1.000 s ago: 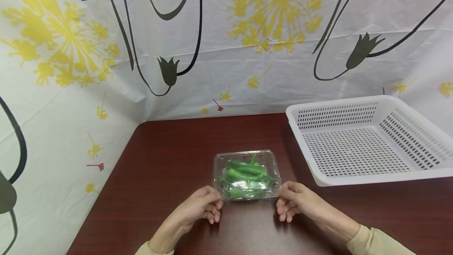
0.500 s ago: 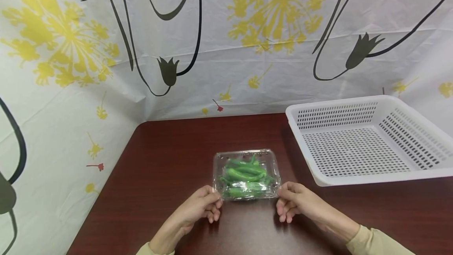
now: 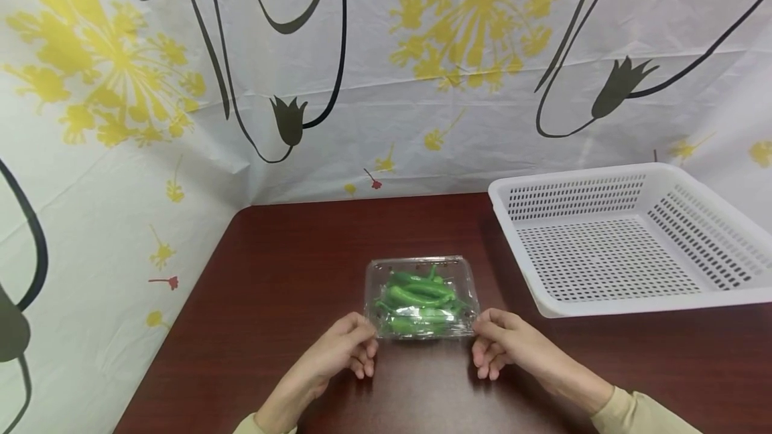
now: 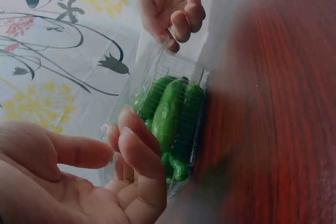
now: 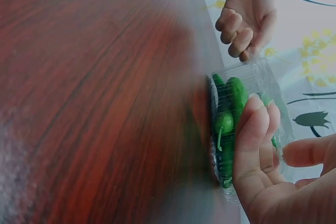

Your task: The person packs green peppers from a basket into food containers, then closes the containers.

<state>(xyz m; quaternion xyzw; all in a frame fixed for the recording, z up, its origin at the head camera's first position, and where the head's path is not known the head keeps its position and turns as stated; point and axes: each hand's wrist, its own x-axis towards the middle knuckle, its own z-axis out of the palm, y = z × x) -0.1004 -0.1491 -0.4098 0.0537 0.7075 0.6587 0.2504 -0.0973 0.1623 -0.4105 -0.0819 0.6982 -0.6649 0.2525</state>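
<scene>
A clear plastic clamshell box (image 3: 386, 273) with several green peppers (image 3: 422, 293) inside lies on the table, its lid down over them. My left hand (image 3: 340, 350) pinches its near left corner between thumb and fingertips. At the near right corner, my right hand (image 3: 512, 343) pinches the rim the same way. The left wrist view shows the peppers (image 4: 169, 114) through the ribbed side wall, partly behind the left fingers. In the right wrist view the box (image 5: 252, 72) is partly covered by the right fingers, with the left hand (image 5: 249, 17) at its far end.
A white perforated plastic basket (image 3: 603, 253) stands to the right, with nothing in it. The dark red wooden table (image 3: 289, 253) extends around the box. Behind and at the left hangs a white sheet (image 3: 374, 119) printed with flowers.
The box's far edge rises very slightly, then sits a little lower now. Both hands stay at the near corners, almost still.
</scene>
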